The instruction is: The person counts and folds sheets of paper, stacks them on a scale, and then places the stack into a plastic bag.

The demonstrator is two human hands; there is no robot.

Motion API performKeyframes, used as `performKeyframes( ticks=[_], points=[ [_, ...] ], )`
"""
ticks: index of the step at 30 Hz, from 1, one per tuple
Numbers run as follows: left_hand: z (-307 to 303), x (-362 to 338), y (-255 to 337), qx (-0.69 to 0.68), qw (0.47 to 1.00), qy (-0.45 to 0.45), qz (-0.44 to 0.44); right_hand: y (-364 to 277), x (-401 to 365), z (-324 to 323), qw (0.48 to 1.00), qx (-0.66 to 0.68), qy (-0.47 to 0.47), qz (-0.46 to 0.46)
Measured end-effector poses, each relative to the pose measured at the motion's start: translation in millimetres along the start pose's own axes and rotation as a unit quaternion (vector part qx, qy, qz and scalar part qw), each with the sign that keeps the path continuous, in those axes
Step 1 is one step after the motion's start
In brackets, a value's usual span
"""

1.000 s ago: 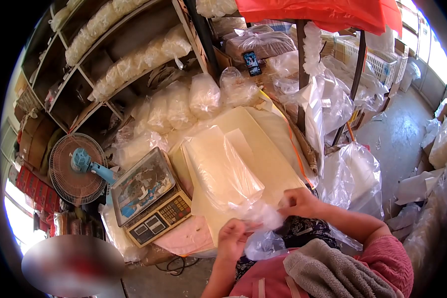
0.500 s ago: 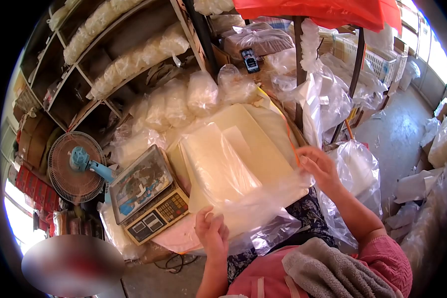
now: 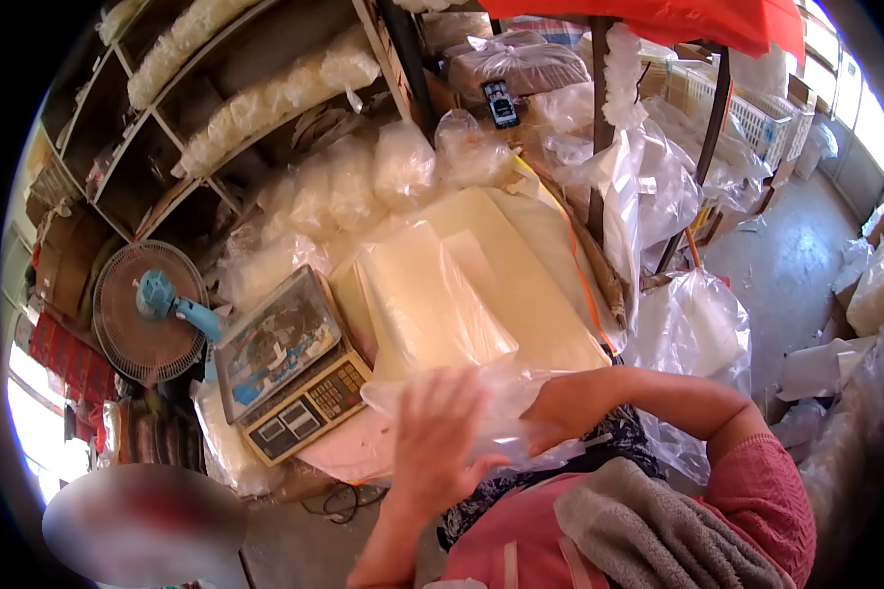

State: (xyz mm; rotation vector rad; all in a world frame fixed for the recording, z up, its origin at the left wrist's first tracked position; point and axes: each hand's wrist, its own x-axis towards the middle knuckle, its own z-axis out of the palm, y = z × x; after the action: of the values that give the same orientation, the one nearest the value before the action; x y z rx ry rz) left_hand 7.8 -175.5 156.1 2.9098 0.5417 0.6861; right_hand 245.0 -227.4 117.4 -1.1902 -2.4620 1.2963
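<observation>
My left hand (image 3: 440, 442) is over the near edge of the work surface, smeared by motion. Its fingers stretch out over a clear plastic bag (image 3: 509, 393). My right hand (image 3: 562, 407) is close beside it, turned inward and closed on the bunched film of that bag; its fingertips are partly hidden. Just beyond both hands lies a stack of clear plastic bags (image 3: 427, 304), flat on a cream-coloured board (image 3: 521, 270).
To the left stand a scale (image 3: 309, 402) with scraps on its pan and a blue fan (image 3: 157, 294). Filled plastic bags (image 3: 403, 162) line the back, near a phone (image 3: 500, 104). A dark post (image 3: 599, 128) rises at the right, beside hanging plastic (image 3: 692, 319).
My right hand has swung left and toward my body, bringing the bag's film with it. My left hand has risen slightly and its curled fingers have straightened. The stack stays in place.
</observation>
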Motion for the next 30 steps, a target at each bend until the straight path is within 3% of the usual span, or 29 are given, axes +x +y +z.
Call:
performKeyframes(
  ticks=[2,3,4,5,6,7,8,10,12,14,15,16,17,18,21,24,25,27,30],
  points=[
    [38,-19,-37,-0.033,0.991,-0.117,0.050,3,1,-8,0.997,0.055,-0.056,-0.017],
    [40,-32,-49,-0.249,0.958,-0.132,-0.057,10,-7,-16,0.990,0.081,-0.094,-0.064],
    [40,-46,-63,-0.449,0.869,-0.133,-0.161,18,-20,-27,0.970,0.190,-0.147,-0.029],
    [48,-77,-84,-0.654,0.708,-0.028,-0.265,45,-33,-18,0.934,0.339,-0.069,-0.092],
    [36,-71,-80,-0.796,0.533,0.025,-0.287,67,-46,-17,0.820,0.547,-0.058,-0.161],
    [39,-67,-82,-0.841,0.479,0.087,-0.236,67,-36,-8,0.767,0.589,0.079,-0.240],
    [40,-59,-80,-0.876,0.420,0.149,-0.182,67,-22,-8,0.750,0.595,0.170,-0.233],
    [37,-27,-74,-0.799,0.418,0.335,-0.272,69,9,-14,0.715,0.589,0.324,-0.195],
    [61,-18,-126,-0.696,0.601,0.290,-0.266,77,33,-26,0.702,0.568,0.420,-0.094],
    [89,-19,-133,-0.418,0.781,0.180,-0.428,92,52,-27,0.721,0.479,0.494,0.082],
    [109,-23,-138,-0.389,0.781,0.087,-0.480,103,59,-10,0.725,0.397,0.529,0.193],
    [124,-28,-137,-0.356,0.771,-0.008,-0.528,126,66,11,0.767,0.285,0.537,0.205],
    [130,-29,-122,-0.386,0.756,0.017,-0.529,145,72,26,0.795,0.170,0.540,0.217],
    [133,-28,-113,-0.416,0.738,0.039,-0.531,150,74,28,0.813,0.176,0.513,0.211],
    [137,-26,-122,-0.411,0.787,-0.011,-0.460,139,73,26,0.848,0.200,0.437,0.222],
    [116,-18,-109,-0.457,0.755,-0.036,-0.468,129,61,13,0.857,0.259,0.426,0.126],
    [101,-12,-100,-0.499,0.750,-0.012,-0.434,144,60,7,0.809,0.407,0.408,0.116],
    [64,-7,-79,-0.578,0.728,0.027,-0.367,127,47,-18,0.726,0.577,0.373,-0.018],
    [38,16,-68,-0.637,0.718,0.081,-0.268,69,48,-54,0.602,0.671,0.346,-0.260]
  ],
)
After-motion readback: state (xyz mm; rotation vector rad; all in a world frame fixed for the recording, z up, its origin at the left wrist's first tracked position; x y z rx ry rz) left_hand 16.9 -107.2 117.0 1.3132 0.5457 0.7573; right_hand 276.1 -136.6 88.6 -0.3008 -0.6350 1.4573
